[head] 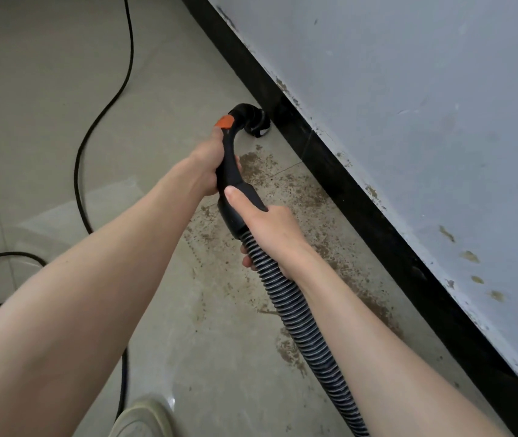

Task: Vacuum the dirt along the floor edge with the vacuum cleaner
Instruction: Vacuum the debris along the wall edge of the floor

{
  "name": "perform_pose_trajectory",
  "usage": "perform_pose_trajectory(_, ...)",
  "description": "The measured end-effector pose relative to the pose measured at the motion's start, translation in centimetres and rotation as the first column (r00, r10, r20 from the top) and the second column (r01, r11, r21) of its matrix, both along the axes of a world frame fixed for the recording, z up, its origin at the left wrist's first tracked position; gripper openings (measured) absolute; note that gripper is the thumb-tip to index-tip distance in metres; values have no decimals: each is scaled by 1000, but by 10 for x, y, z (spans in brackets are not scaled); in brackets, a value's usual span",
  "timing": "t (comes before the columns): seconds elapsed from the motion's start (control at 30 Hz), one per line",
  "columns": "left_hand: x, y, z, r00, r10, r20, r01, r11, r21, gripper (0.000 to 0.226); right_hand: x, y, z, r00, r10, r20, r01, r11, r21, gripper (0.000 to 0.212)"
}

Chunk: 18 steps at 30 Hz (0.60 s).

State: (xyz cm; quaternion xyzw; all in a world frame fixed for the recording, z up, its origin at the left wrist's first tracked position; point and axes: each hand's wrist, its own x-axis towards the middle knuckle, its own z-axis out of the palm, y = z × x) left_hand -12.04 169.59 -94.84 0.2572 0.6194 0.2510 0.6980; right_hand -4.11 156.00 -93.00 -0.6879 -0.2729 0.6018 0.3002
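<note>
A black vacuum handle [232, 171] with an orange button [224, 122] curves down to a round nozzle [259, 125] that sits on the floor against the black skirting [361, 197]. My left hand [208, 165] grips the handle just below the orange button. My right hand [270, 230] grips the cuff where the ribbed grey hose [308, 335] joins the handle. Brown dirt [308, 212] is spread over the tiles along the skirting, from near the nozzle back toward me.
A black power cord [100, 118] snakes over the beige tiled floor [46, 89] at the left and coils at the left edge. A scuffed grey wall [425, 105] rises above the skirting. A light shoe [144, 417] shows at the bottom.
</note>
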Motion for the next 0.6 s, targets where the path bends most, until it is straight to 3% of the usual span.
perform_pose_trajectory(0.33, -2, -28, 5, 993, -107, -42, 107, 994, 5, 42, -17, -38, -5, 986, -76, -151, 74, 997, -18, 61)
perform_pose_trajectory(0.6, -19, -59, 14, 997, 13, -80, -4, 994, 110, 43, -17, -66, 6, 997, 44, -66, -40, 997, 67, 63)
